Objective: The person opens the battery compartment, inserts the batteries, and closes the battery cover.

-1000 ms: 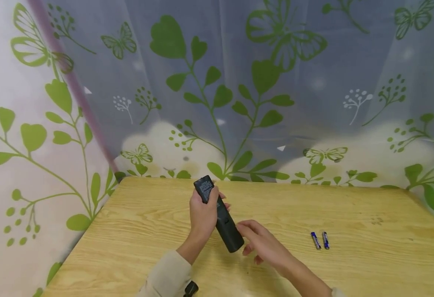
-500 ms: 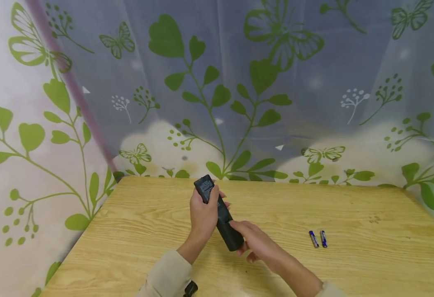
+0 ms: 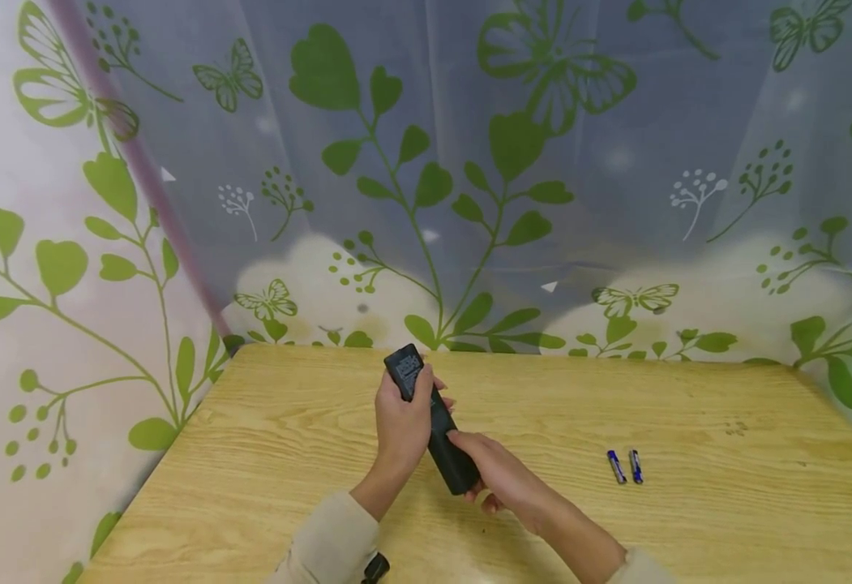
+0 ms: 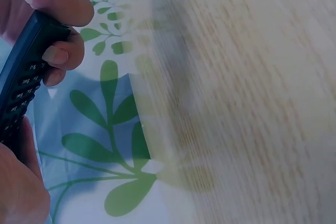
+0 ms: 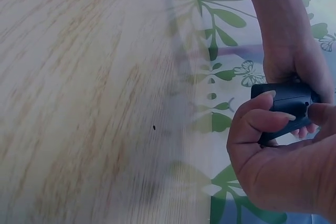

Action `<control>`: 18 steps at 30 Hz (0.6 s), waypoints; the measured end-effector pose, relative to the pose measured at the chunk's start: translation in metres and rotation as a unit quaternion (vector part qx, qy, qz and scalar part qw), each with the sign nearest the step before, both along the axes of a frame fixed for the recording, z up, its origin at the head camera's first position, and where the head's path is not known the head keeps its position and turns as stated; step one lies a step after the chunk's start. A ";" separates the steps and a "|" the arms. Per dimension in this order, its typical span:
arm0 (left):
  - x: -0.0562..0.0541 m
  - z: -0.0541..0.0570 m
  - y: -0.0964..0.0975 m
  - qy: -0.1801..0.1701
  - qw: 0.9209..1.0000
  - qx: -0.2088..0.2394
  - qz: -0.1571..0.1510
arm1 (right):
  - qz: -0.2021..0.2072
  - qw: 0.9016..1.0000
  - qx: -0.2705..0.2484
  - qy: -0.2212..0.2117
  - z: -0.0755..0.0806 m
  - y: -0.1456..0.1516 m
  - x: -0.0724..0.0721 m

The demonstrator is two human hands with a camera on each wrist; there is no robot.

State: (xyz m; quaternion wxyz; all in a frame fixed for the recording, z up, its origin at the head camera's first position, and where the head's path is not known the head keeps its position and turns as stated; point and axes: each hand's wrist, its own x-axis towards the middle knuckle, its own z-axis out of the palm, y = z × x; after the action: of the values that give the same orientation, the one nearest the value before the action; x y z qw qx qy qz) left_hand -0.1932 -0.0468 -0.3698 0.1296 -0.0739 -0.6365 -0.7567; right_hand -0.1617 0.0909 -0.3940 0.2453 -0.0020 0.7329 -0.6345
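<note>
A black remote control [image 3: 457, 470] is held tilted above the table, its labelled back side up in the head view. My left hand [image 3: 401, 418] grips its upper half, thumb across the back and fingers curled round the far edge. Rows of keys show on the underside of the remote control [image 4: 23, 85] in the left wrist view. My right hand [image 3: 506, 478] holds the lower end, with the thumb pressing at the notch of the battery cover and fingers bent underneath. In the right wrist view, a seam runs across the end of the remote control [image 5: 289, 100].
Two blue-and-silver batteries [image 3: 617, 467] lie side by side on the wooden table [image 3: 287, 438], right of the hands. A small black object [image 3: 376, 566] shows beside the left sleeve. A curtain [image 3: 367, 162] with leaves and butterflies hangs behind the table.
My right hand has moved left from beside the remote control onto its lower end, thumb now on the battery cover. The left hand keeps its grip, nearly still.
</note>
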 end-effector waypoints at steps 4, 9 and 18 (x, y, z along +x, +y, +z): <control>0.002 -0.002 0.002 -0.001 1.000 -0.004 -0.003 | -0.006 1.000 -0.003 -0.024 0.000 -0.002 0.001; 0.003 -0.004 0.005 0.013 1.000 -0.011 -0.009 | -0.002 0.999 -0.013 -0.042 -0.001 -0.003 0.001; 0.005 -0.008 0.009 0.014 0.999 -0.036 -0.009 | 0.043 0.998 -0.028 -0.048 -0.004 -0.003 -0.002</control>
State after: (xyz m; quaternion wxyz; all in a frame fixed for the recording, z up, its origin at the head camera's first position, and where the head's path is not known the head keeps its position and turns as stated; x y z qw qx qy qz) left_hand -0.1885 -0.0374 -0.3779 0.1294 -0.0950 -0.6608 -0.7332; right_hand -0.1641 0.0874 -0.3980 0.3068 -0.0097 0.7012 -0.6434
